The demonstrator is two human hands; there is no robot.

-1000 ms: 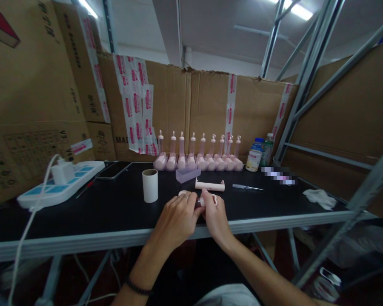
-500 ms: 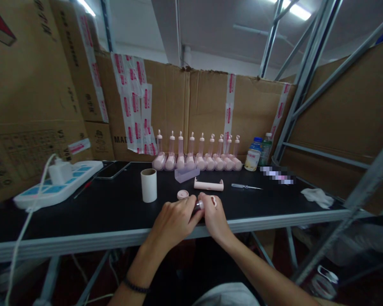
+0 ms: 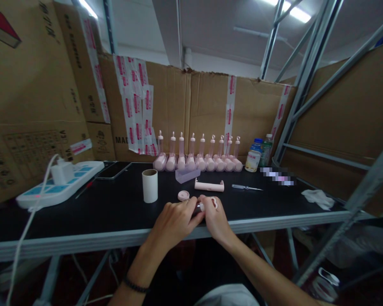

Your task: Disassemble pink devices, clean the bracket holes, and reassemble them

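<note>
Dark tube (image 3: 198,208) (prob.; mostly hidden) pinched btwn both hands (image 3: 178,219) (image 3: 215,217), nr pink disc (image 3: 183,195).

A power strip (image 3: 52,191) and phone (image 3: 115,170) lie well left of the left hand (image 3: 178,217); right of the right hand (image 3: 215,216), a crumpled cloth (image 3: 318,199).

black "MA" on the back cardboard (image 3: 169,106), sideways "V3" on left carton (image 3: 25,93), tape (image 3: 135,102) print too small to read

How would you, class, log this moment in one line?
left hand: holding small part; right hand: holding same part; nearby: round pink piece, pink bracket, screwdriver; surface: black tabletop
</note>
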